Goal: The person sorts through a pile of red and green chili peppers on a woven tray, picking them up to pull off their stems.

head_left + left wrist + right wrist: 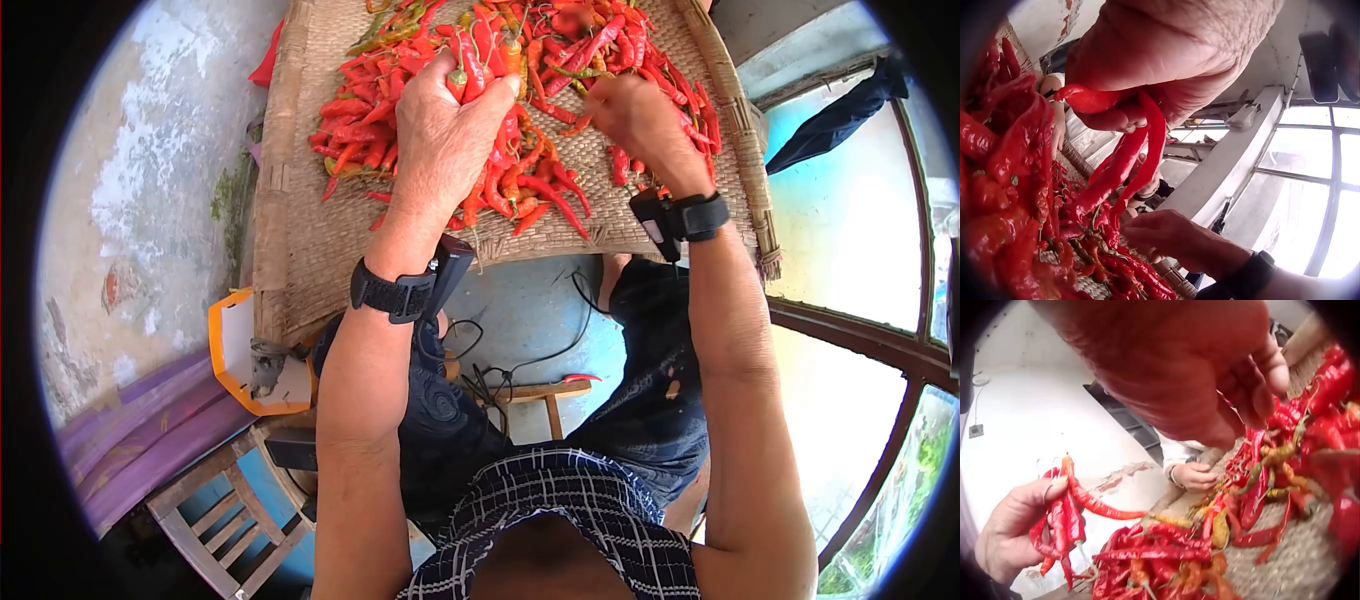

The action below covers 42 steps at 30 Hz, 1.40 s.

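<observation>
The left hand has its thumb and fingers closed round a bunch of red peppers, held up above the near part of the pile; thin stems poke out past the thumb and the tips hang down below. One long orange-red pepper in the bunch sticks out sideways (it curves away from the others). The right hand is low over the other side of the pile, its fingers bent towards the peppers; from here I can't tell whether it has hold of one.

Beneath both hands, the loose peppers lie heaped on a woven tray, mostly red, with some green and yellowish ones among them. Across the tray another person's hand, with a band at the wrist, rests by the edge of the heap.

Each of the worker's wrists carries a black strap. Below the tray, between the knees, stands a small wooden stool with a single red pepper by its end (an odd one out). A slatted chair is on the left, and bright windows are on the right.
</observation>
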### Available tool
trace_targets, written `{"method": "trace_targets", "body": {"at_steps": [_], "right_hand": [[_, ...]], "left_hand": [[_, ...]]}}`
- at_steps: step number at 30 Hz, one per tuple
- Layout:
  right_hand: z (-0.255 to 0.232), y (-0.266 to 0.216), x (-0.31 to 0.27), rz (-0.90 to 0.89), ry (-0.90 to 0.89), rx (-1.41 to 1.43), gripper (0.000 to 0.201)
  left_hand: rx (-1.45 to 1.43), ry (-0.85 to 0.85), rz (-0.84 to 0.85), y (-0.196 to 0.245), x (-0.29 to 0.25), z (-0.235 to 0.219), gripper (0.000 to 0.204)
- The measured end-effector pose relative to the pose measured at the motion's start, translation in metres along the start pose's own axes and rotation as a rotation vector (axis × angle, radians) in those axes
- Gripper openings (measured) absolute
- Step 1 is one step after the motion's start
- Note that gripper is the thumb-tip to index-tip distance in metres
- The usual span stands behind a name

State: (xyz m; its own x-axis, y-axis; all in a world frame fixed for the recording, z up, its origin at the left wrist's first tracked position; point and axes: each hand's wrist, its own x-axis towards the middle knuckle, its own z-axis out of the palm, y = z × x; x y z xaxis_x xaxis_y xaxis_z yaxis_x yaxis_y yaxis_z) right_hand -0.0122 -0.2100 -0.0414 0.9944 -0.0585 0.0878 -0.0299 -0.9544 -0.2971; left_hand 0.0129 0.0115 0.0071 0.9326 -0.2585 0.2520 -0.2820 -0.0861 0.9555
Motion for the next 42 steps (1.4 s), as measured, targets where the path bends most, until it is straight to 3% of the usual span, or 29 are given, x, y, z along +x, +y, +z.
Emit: {"method": "trace_targets", "body": {"at_steps": [1, 5, 9, 13, 21, 24, 25, 27, 29, 33, 35, 36, 42], "right_hand": [[0.009, -0.010, 0.000, 0.054, -0.152, 0.020, 0.028], [0.037, -0.032, -0.012, -0.024, -0.169, 0.041, 0.020], [0.023, -0.037, -0.007, -0.021, -0.167, 0.125, 0.020], [0.000, -0.034, -0.002, -0.023, 0.090, 0.229, 0.021], [-0.032, -0.017, -0.003, 0.037, 0.228, 0.371, 0.022], [-0.039, 0.002, -0.001, 0.094, 0.484, 0.371, 0.025], [-0.040, 0.011, 0.001, 0.096, 0.485, 0.370, 0.025], [-0.043, 0.019, 0.005, 0.106, 0.765, 0.249, 0.025], [-0.040, 0.017, 0.001, 0.102, 0.725, 0.163, 0.025], [-0.010, -0.012, -0.012, -0.004, -0.251, 0.094, 0.037], [-0.006, -0.039, -0.024, 0.053, -0.347, 0.064, 0.038], [0.019, -0.027, -0.025, -0.063, -0.305, 0.038, 0.035], [0.024, -0.027, -0.017, -0.061, -0.357, -0.040, 0.030]], "left_hand": [[-0.001, -0.002, -0.005, 0.000, 0.000, 0.000, 0.027], [0.026, 0.012, 0.049, -0.005, 0.002, 0.001, 0.026], [-0.013, 0.000, -0.003, -0.003, 0.002, 0.000, 0.025], [-0.022, 0.003, -0.013, 0.000, 0.002, -0.004, 0.025], [0.020, 0.006, 0.025, 0.000, 0.001, -0.005, 0.026], [0.031, -0.005, 0.013, -0.001, 0.000, -0.005, 0.026], [0.036, -0.008, 0.005, -0.002, 0.000, -0.004, 0.026], [0.038, -0.001, 0.017, -0.002, 0.000, -0.003, 0.026], [0.042, 0.005, 0.029, -0.002, 0.000, -0.001, 0.026], [0.069, -0.013, 0.054, -0.002, 0.000, 0.000, 0.025], [0.070, -0.018, 0.053, -0.002, 0.000, 0.001, 0.025], [0.091, -0.011, 0.068, -0.001, 0.000, 0.001, 0.025], [0.087, -0.006, 0.067, -0.002, 0.001, 0.001, 0.026]]}}
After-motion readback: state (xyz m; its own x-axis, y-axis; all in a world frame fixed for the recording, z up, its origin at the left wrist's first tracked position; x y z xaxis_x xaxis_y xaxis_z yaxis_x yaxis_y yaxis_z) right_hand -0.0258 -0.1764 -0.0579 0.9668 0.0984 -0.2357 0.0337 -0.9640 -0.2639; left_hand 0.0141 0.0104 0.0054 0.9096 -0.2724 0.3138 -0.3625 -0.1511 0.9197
